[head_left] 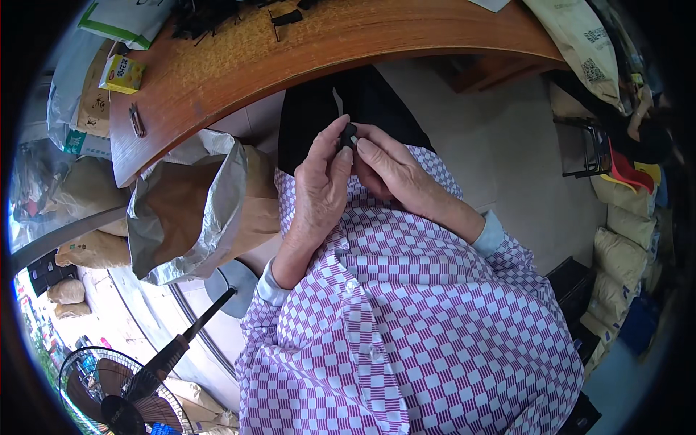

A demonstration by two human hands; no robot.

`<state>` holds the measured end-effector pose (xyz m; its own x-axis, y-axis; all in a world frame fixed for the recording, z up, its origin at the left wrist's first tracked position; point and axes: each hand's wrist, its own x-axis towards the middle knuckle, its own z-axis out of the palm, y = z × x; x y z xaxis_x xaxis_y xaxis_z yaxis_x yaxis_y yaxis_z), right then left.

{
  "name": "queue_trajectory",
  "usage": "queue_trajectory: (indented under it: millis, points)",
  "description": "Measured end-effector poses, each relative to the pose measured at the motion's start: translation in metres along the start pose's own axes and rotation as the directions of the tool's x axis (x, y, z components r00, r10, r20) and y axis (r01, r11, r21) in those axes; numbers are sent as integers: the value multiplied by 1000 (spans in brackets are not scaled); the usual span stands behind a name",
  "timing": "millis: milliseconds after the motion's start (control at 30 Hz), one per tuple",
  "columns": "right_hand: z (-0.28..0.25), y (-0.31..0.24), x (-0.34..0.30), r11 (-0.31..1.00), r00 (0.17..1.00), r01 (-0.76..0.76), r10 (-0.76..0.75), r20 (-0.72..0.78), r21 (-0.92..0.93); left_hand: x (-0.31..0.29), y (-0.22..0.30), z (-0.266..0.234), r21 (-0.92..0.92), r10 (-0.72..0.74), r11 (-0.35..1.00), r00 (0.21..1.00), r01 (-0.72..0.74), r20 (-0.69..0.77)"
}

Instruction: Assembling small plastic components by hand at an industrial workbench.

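Close against the chest, over a purple checked shirt (406,326), a small black part (349,135) is pinched between both hands. The left hand (319,190) is closed on it with thumb and fingertips from the left side, and the right hand (395,174) is wrapped round it from the right, a fingertip pressed on top. The step in hand appears to be fitting or pressing this little piece together at the fingertips; a firm, steady squeeze without slipping seems to be called for next, though the part's detail is too small to be made out. Beyond the hands, a curved wooden bench (239,65) is seen, with more black pieces (210,18), a yellow box (122,74) and a small clip (136,120) laid on it. Beside it an open paper sack (196,210) is stood, a fan (116,395) lower left, and filled sacks (623,246) along the right wall.
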<state>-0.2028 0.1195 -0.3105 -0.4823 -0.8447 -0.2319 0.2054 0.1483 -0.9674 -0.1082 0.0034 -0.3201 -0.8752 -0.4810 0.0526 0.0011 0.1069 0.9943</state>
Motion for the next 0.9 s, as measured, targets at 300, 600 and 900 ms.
queue_trajectory:
  millis: [300,600,900]
  points:
    - [3,3,6,1000,1000,3,-3,21,-2,0,-2,0,93,54,994,998,-50,-36]
    - [19,-3,35,943,971,-182,128,202,279,5,-12,-20,331,269,923,945,-197,-188]
    - [-40,-51,165,309,931,208,-355,90,-928,-43,-9,-182,570,82,765,832,300,-549]
